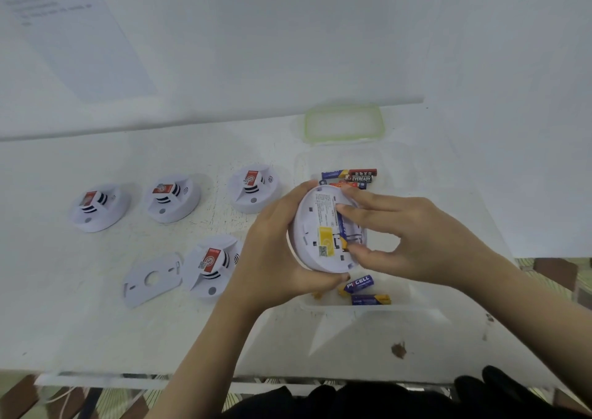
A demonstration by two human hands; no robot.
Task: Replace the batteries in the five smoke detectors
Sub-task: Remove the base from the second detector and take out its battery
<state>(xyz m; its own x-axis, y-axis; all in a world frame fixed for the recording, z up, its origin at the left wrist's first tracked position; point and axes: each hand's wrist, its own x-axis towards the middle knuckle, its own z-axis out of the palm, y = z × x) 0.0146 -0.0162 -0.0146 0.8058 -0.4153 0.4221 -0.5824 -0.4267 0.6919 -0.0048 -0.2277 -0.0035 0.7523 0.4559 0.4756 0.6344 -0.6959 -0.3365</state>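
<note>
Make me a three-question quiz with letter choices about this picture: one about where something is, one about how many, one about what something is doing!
1. Where is the green-rimmed lid?
A. Behind the clear battery box
B. Under the left hand
C. On a smoke detector

2. How many smoke detectors lie on the table, not counting the held one?
A. Two
B. Four
C. Six

3. What state is the held smoke detector in?
A. Face up on the table
B. Lifted, its back showing
C. Inside the box

Answers: 1 A, the lid lies beyond the box. 2 B, three in a row, one nearer. 3 B, the left hand holds it while the right hand fingers a battery in its back.
</note>
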